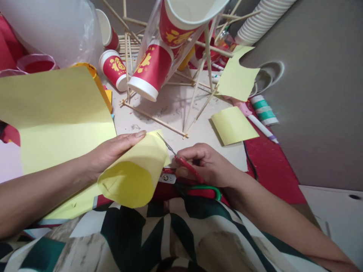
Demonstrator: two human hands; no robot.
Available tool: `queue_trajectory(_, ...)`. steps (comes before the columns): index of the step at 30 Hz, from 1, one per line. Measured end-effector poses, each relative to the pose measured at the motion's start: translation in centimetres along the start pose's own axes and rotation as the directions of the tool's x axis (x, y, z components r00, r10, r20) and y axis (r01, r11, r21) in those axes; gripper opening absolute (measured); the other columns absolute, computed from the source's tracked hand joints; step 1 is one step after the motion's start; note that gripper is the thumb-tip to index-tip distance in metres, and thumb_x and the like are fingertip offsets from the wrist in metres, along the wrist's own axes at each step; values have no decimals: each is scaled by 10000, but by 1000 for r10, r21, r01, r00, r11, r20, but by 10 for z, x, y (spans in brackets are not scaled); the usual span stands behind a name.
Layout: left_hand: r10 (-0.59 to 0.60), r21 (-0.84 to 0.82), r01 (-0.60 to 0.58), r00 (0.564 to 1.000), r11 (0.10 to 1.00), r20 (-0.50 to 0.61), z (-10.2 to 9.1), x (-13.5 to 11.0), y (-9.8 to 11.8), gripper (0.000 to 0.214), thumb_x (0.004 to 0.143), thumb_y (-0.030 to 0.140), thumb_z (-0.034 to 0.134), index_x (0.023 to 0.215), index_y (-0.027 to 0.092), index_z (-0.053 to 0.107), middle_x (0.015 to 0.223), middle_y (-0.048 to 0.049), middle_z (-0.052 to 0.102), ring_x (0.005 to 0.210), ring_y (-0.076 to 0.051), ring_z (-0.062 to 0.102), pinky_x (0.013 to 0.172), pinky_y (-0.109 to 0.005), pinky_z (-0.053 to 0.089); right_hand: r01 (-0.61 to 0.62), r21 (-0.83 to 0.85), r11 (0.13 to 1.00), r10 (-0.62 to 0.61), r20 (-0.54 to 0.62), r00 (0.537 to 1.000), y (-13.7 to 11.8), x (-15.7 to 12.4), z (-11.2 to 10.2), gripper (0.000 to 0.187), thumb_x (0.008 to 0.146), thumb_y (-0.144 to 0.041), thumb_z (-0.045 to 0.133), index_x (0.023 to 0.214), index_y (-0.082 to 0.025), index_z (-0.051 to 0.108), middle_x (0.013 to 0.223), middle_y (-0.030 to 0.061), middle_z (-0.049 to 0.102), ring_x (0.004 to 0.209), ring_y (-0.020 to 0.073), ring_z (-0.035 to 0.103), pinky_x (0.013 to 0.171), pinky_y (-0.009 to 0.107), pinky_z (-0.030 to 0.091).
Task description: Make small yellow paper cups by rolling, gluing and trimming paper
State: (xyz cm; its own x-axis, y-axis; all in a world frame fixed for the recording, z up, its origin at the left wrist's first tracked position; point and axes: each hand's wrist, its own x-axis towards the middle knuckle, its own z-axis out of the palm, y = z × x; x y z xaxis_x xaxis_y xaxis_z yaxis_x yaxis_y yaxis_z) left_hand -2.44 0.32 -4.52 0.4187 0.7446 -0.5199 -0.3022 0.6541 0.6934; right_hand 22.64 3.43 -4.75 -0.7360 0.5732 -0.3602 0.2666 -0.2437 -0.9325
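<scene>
My left hand (113, 151) is wrapped round a rolled cone of yellow paper (144, 155), thumb along its upper edge. The cone's wide end faces me, and its inside shows a deeper yellow. In my right hand (207, 162) is a pair of scissors with red handles (188, 168). Their blades point up and left, at the right edge of the cone's narrow end; whether they are cutting into the paper I cannot tell. Below my right hand lies a green handle loop (211, 189), partly hidden by the hand. Most fingers of my left hand are hidden behind the cone.
Ahead stands a frame of thin wooden sticks (155, 119) with red paper cups (154, 68) at it. Large yellow sheets (62, 109) lie left; a yellow piece (234, 126) and a white marker (263, 129) lie right. A grey wall (317, 94) bounds the right side.
</scene>
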Motion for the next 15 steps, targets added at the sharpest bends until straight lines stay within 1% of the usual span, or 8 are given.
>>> queue_trajectory(2, -58, -13, 58, 998, 998, -5, -1, 0, 1, 429, 820, 541, 760, 1001, 154, 717, 857, -35, 761, 732, -198, 736, 663, -288, 575, 13, 0, 1000, -13, -5, 1000, 1, 0, 0, 520, 765, -421, 803, 570, -189, 381, 542, -82, 260, 514, 41, 215, 484, 233, 143)
queue_trajectory(4, -53, -4, 53, 999, 999, -9, -2, 1, 3, 412, 841, 534, 739, 985, 148, 716, 852, -37, 763, 720, -186, 729, 666, -277, 566, 16, -20, 1000, -16, -15, 1000, 2, 0, 0, 534, 767, -422, 809, 569, -190, 371, 534, -83, 257, 511, 40, 212, 483, 236, 133)
queue_trajectory(6, -44, -15, 44, 999, 999, -3, -3, 1, 3, 402, 834, 520, 747, 977, 145, 718, 858, -46, 769, 710, -181, 724, 671, -275, 562, 18, -24, 1000, -18, -18, 1000, 3, -1, 0, 539, 772, -418, 810, 565, -189, 367, 529, -81, 265, 509, 41, 215, 482, 238, 132)
queue_trajectory(9, -76, -50, 75, 997, 996, -13, -4, 3, 3, 424, 797, 525, 776, 976, 144, 726, 823, -48, 768, 669, -183, 713, 661, -289, 566, 41, -12, 999, -41, -15, 999, 4, 0, 1, 542, 791, -425, 796, 560, -191, 364, 523, -78, 274, 509, 45, 216, 482, 240, 143)
queue_trajectory(11, -80, -56, 78, 996, 995, -31, -5, 3, 3, 416, 803, 521, 769, 977, 145, 729, 789, -37, 760, 643, -179, 705, 651, -291, 563, 52, -6, 999, -52, -11, 999, 4, 0, 1, 535, 803, -431, 784, 562, -193, 370, 518, -78, 278, 507, 49, 222, 482, 239, 155)
queue_trajectory(13, -71, -47, 69, 997, 997, -34, -5, 3, 3, 400, 825, 510, 747, 967, 137, 730, 783, -40, 757, 648, -179, 706, 658, -288, 559, 58, -9, 998, -59, -5, 998, 5, 1, 1, 519, 815, -431, 772, 564, -192, 385, 518, -74, 286, 508, 53, 235, 482, 239, 169)
queue_trajectory(15, -84, -56, 83, 996, 995, -12, -5, 3, 4, 413, 825, 524, 742, 943, 128, 728, 802, -56, 763, 671, -185, 713, 663, -278, 556, 55, -15, 998, -55, -10, 998, 4, 0, 1, 509, 814, -419, 771, 563, -190, 391, 523, -72, 289, 509, 53, 239, 482, 238, 171)
